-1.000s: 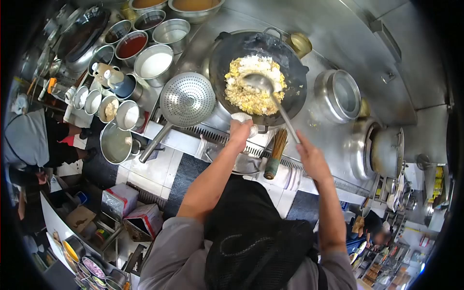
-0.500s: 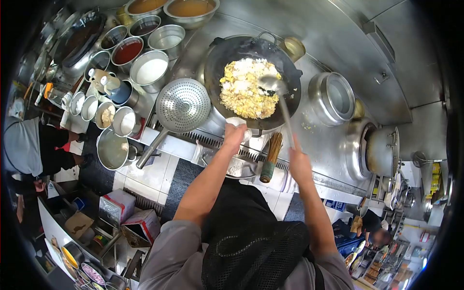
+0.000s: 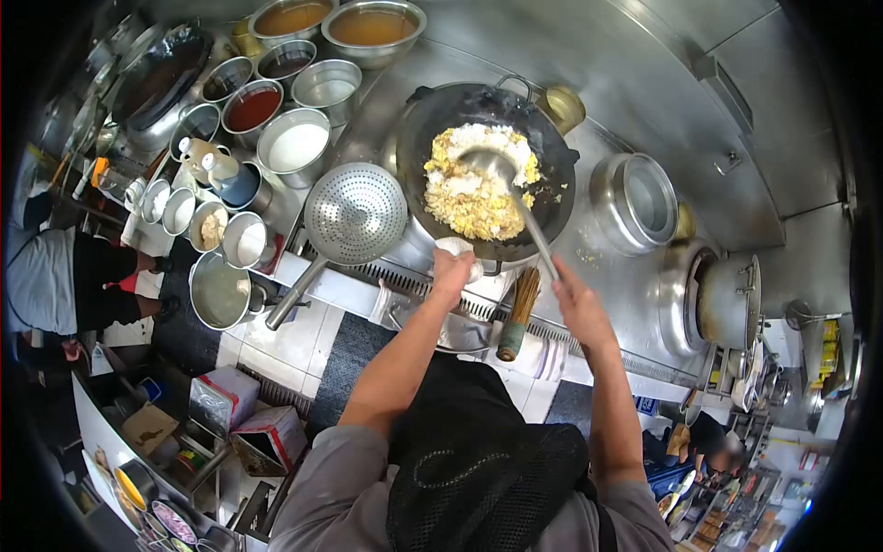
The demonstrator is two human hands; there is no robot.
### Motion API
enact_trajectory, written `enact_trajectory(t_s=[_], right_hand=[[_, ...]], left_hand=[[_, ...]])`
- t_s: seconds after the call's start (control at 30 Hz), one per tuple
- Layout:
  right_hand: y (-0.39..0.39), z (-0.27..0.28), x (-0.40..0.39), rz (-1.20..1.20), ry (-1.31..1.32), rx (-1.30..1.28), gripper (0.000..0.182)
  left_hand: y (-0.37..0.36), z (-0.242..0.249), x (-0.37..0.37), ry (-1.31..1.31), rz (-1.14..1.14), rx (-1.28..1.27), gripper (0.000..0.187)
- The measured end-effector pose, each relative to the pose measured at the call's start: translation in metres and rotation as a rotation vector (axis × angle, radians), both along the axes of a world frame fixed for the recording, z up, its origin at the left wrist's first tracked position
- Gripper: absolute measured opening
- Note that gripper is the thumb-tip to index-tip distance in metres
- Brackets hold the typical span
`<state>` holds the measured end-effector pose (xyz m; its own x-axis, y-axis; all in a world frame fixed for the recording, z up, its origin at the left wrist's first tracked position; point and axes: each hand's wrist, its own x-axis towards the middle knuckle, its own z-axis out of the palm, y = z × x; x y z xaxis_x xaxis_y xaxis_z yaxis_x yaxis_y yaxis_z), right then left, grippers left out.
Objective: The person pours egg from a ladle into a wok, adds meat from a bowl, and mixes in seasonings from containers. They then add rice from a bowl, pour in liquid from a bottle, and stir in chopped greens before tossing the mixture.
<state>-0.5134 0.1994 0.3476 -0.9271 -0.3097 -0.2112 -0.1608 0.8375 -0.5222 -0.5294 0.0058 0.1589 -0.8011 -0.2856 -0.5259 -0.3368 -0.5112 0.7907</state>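
Rice mixed with yellow egg lies in a dark wok on the steel stove. My left hand is closed around a folded white cloth at the wok's near rim; whether a handle is under the cloth is hidden. The long handle of a metal ladle is in my closed right hand, to the right of the wok. Its bowl presses into the middle of the rice. Just below the wok, between my hands, a bamboo wok brush rests on the stove's front edge.
Left of the wok sits a perforated strainer, its handle jutting past the counter edge. Metal pots of liquids, one with white powder or liquid, crowd the upper left. Steel pots stand at right. Another person is at far left.
The ladle's bowl has moved left and into the rice from its right side. My right hand has shifted slightly right and down. My left hand keeps its hold on the cloth.
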Motion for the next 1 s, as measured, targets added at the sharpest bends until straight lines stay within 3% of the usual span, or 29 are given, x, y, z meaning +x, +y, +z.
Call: enact_trajectory(t_s=[0.03,0.1,0.17,0.23,0.3,0.4,0.43,0.5,0.53,0.6,0.67,0.7,0.77,0.83,0.9,0.93,1.0], right_hand=[[-0.004,0.009,-0.004,0.018,0.017,-0.064,0.055],[-0.036,0.009,-0.006,-0.284,0.009,0.144,0.053],[-0.027,-0.033,-0.005,-0.239,0.117,0.094,0.053],[-0.013,-0.04,0.003,-0.103,-0.02,0.17,0.053],[0.009,-0.036,-0.006,0.093,0.21,-0.061,0.051],[-0.026,-0.004,-0.024,-0.169,0.217,-0.093,0.046],[-0.031,-0.023,-0.026,-0.173,0.221,-0.095,0.046],[-0.038,-0.052,-0.034,-0.218,0.067,0.088,0.048],[-0.032,-0.051,-0.027,-0.119,0.03,0.195,0.05],[-0.009,-0.031,-0.027,-0.121,-0.077,0.064,0.053],[-0.029,0.031,-0.018,-0.245,-0.308,-0.106,0.058],[-0.038,0.023,-0.02,-0.25,-0.307,-0.11,0.058],[-0.047,-0.01,-0.03,-0.298,0.023,0.013,0.056],[-0.041,-0.049,-0.037,-0.28,0.057,0.087,0.053],[-0.011,-0.077,-0.032,-0.025,0.093,0.054,0.053],[0.002,-0.058,-0.025,0.017,0.095,-0.061,0.049],[0.018,-0.015,0.005,-0.033,0.112,-0.046,0.046]], left_hand=[[0.003,-0.005,-0.001,0.015,0.007,-0.001,0.036],[0.01,-0.033,-0.005,0.013,0.048,-0.042,0.029],[0.009,-0.041,-0.008,0.05,0.014,-0.058,0.019],[0.009,-0.032,-0.005,0.04,0.046,-0.029,0.015],[0.009,-0.026,-0.006,0.023,0.083,0.004,0.011],[0.007,-0.026,-0.006,0.054,0.044,-0.027,0.014],[0.007,-0.029,-0.006,0.035,0.034,-0.036,0.015],[0.005,-0.03,-0.009,0.008,0.024,-0.055,0.019],[0.005,-0.028,-0.01,0.02,0.024,-0.063,0.019],[0.007,-0.025,-0.01,-0.026,0.072,-0.04,0.019],[0.003,-0.026,-0.008,0.0,0.034,-0.032,0.022],[0.002,-0.025,-0.008,0.027,-0.008,-0.019,0.025],[-0.001,-0.017,-0.008,0.018,-0.003,-0.016,0.031],[-0.009,0.018,-0.002,0.015,-0.087,0.078,0.035],[-0.007,0.004,-0.007,-0.044,-0.023,0.085,0.033],[-0.012,0.013,-0.004,-0.023,-0.097,0.18,0.032],[-0.018,0.021,-0.005,-0.001,-0.17,0.273,0.031]])
